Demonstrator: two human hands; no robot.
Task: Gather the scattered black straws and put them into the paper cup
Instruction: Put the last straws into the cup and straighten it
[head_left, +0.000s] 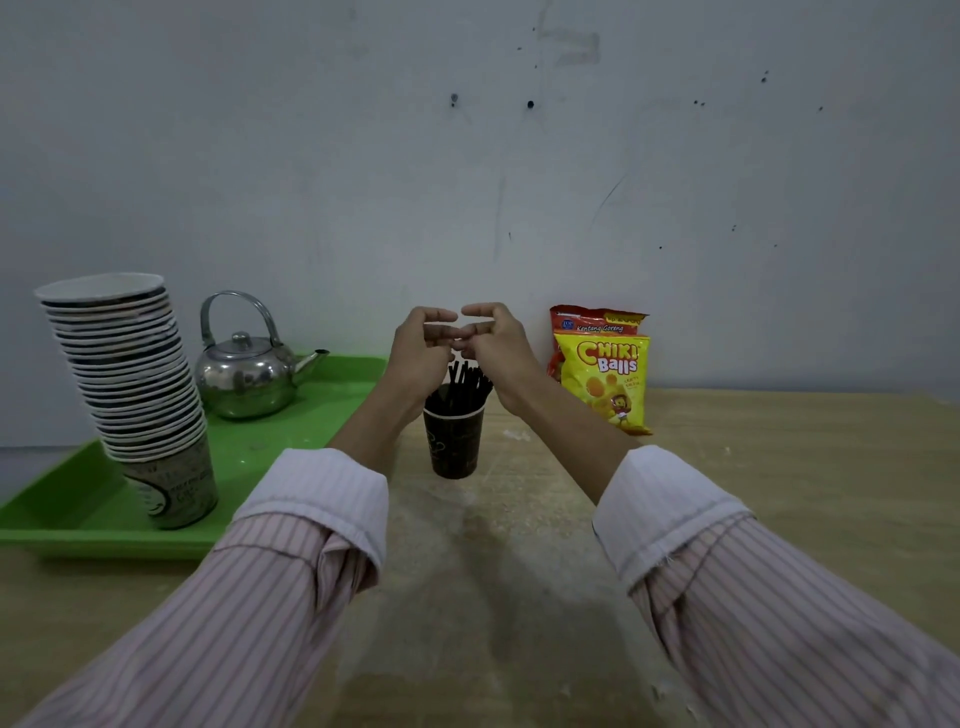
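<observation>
Hovering both hands over the black straws (466, 383), which stand on end in the dark paper cup (453, 441), long axes near vertical and tops fanning slightly right.

My left hand (422, 349) and right hand (497, 344) sit just above the straw tops, fingers loosely curled, fingertips nearly meeting, gripping nothing I can see. Cup rests on the wooden table (779, 493) between my forearms. Behind right: yellow snack bag (608, 382) reading "Chiki Balls"; red bag (595, 319) reading "Kentang Goreng".

Bare wooden table (779, 493) all around the paper cup (453, 441); green tray (78, 525) crowds the left, snack bags (605, 374) the right.
</observation>
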